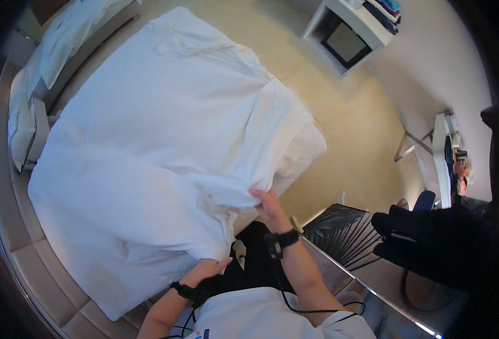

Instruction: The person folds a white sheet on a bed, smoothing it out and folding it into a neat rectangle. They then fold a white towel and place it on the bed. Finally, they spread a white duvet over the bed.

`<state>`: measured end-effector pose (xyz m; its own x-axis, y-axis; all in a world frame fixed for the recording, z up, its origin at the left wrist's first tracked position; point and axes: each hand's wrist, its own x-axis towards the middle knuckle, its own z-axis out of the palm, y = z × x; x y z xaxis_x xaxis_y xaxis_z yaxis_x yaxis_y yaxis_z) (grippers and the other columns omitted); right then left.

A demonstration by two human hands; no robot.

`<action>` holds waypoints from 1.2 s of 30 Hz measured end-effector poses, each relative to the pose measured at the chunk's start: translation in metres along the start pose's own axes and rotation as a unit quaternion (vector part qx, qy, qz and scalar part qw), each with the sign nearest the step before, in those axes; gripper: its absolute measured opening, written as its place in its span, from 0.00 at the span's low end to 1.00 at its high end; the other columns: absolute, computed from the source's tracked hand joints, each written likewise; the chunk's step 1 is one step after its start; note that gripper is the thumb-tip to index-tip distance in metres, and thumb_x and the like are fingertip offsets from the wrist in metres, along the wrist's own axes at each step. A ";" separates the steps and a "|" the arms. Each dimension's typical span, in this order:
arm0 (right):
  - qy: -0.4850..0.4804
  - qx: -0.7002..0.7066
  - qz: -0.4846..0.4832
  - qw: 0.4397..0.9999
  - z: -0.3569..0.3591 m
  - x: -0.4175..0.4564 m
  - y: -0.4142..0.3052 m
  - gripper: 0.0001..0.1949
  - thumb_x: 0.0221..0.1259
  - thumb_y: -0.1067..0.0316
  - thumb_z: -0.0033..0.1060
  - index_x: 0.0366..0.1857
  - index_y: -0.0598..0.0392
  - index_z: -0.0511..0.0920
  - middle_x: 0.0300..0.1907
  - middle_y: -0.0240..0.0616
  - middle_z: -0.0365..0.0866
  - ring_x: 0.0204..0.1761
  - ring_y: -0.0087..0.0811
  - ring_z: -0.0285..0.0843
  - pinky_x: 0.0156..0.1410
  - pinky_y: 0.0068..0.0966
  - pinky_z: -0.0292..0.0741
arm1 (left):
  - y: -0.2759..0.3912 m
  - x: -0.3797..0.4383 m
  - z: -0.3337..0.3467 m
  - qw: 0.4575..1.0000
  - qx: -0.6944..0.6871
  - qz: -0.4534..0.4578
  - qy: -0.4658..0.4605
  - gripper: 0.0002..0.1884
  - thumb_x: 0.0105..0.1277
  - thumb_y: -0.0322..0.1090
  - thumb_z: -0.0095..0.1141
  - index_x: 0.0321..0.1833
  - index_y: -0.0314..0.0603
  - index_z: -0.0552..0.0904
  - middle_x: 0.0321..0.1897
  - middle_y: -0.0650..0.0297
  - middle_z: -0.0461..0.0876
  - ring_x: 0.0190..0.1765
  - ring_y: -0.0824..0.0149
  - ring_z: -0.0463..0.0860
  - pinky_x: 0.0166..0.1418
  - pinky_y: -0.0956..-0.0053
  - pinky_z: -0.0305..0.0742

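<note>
A rumpled white duvet or cover point(148, 140) lies over a mattress point(105, 284). My right hand point(268, 205), at the edge of the bed nearest my body, pinches the cover's edge between thumb and fingers. Lower and further left, my left hand point(211, 268) rests against a hanging fold of the same cover; its fingers are partly hidden under the cloth, so its grip is unclear. Both wrists wear black bands with cables. Gathered folds of the cover lie along the foot of the bed, where part of the mattress shows.
A padded headboard point(33, 271) curves along the left. Pillows point(21, 135) and white bedding lie beyond the bed at upper left. A white cabinet point(376, 36) stands at upper right, a narrow table point(441, 161) at right. Near my right arm is a metal-edged partition point(368, 288).
</note>
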<state>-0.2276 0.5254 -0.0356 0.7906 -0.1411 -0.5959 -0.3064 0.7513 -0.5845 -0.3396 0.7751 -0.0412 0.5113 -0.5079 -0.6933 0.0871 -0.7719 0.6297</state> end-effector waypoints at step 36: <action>-0.051 -0.402 -0.016 0.914 -0.302 0.083 -0.524 0.11 0.62 0.71 0.55 0.46 0.61 0.77 0.35 0.37 0.82 0.40 0.26 0.79 0.51 0.21 0.73 | 0.321 0.550 0.014 0.894 -0.130 -0.152 0.400 0.47 0.55 0.43 0.62 0.71 0.32 0.48 0.68 0.40 0.52 0.68 0.39 0.54 0.70 0.55 0.56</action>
<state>-0.1619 -0.0745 0.0552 0.8385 -0.0619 -0.5414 -0.5409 0.0258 -0.8407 -0.0422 0.2425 -0.2247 0.8699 0.2265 -0.4382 0.4679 -0.6601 0.5876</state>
